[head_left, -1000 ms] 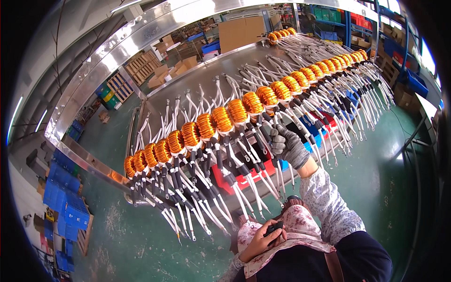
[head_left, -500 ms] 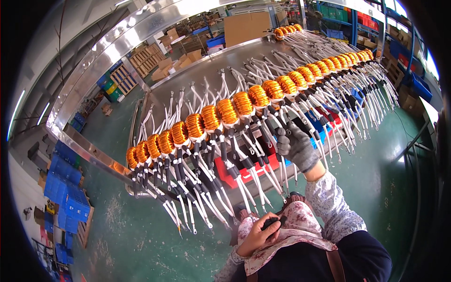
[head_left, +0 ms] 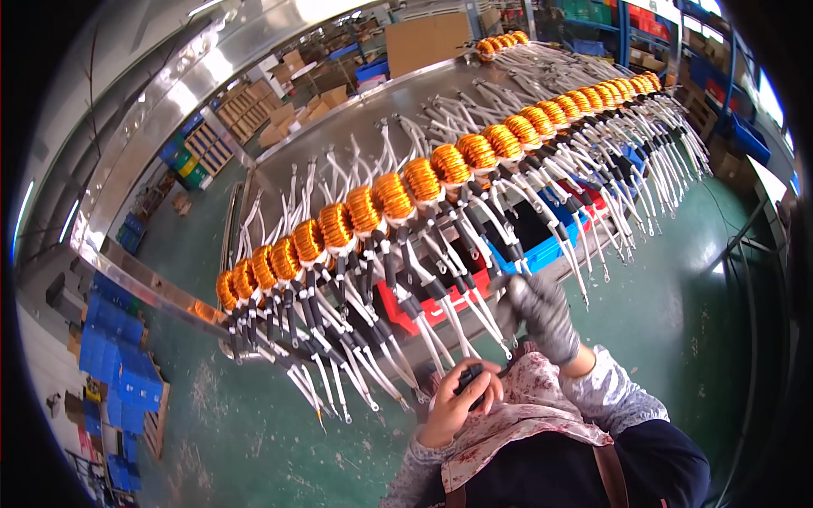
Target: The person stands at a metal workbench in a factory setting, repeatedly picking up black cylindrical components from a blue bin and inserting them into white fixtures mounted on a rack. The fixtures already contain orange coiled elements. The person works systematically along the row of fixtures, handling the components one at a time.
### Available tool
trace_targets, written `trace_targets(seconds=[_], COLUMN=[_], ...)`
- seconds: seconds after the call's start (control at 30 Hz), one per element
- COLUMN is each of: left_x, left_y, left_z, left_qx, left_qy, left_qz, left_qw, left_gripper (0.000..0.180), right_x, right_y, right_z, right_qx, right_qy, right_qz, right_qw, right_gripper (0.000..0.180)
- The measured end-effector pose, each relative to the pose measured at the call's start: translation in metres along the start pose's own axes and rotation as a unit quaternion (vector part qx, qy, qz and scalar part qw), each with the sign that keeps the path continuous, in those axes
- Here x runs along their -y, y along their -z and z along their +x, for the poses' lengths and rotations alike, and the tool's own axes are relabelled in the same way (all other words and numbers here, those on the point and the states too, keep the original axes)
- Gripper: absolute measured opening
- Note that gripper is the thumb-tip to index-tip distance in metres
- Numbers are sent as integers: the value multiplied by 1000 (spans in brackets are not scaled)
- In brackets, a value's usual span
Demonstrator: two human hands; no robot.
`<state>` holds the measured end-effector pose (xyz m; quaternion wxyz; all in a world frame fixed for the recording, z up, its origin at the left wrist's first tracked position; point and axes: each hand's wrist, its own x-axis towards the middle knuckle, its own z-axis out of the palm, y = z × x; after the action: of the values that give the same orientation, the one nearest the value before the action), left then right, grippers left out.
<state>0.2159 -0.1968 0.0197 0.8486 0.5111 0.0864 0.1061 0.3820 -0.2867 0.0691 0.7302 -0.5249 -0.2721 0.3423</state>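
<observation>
A long row of toroidal coils [head_left: 393, 196], wound in copper-orange wire, runs across a metal table. White cable leads with black sleeves and ring terminals [head_left: 345, 416] hang from the coils over the near edge. My bare left hand [head_left: 457, 402] is in front of my apron, its fingers wrapped round a small black object [head_left: 468, 378] whose kind I cannot make out. My right hand [head_left: 542, 317], in a grey glove, is just below the hanging leads, near a blue bin [head_left: 555, 241]. Motion smears its fingers, and whether they hold anything is unclear.
A red bin [head_left: 406, 311] sits under the leads beside the blue one. The metal table frame [head_left: 161, 284] rises at the left. Farther back are more coils [head_left: 500, 44], cardboard boxes and a pallet [head_left: 207, 146]. Blue crates [head_left: 110, 339] are stacked at the left.
My right hand has come away from the leads, down toward my body. My left hand has risen slightly with the black object. The view has shifted a little.
</observation>
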Motion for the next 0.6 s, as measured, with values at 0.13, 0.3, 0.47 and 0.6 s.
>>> trace_targets(seconds=[0.13, 0.3, 0.47, 0.6], left_x=[2, 11, 9, 13], left_y=[2, 11, 11, 10], left_z=[-11, -22, -23, -20], left_qx=[-34, -62, -62, -54], left_qy=[28, 48, 46, 62], left_qz=[19, 22, 30, 26], left_qw=[999, 997, 997, 996], left_gripper=[19, 18, 17, 18], right_x=[4, 4, 8, 15], right_y=[37, 28, 32, 33], right_z=[49, 59, 57, 65], right_qx=[-125, -150, -129, -119], right_qy=[165, 155, 116, 40], right_qz=[-145, -103, -87, -15], right_qw=[968, 971, 981, 992], right_gripper=[33, 25, 24, 27])
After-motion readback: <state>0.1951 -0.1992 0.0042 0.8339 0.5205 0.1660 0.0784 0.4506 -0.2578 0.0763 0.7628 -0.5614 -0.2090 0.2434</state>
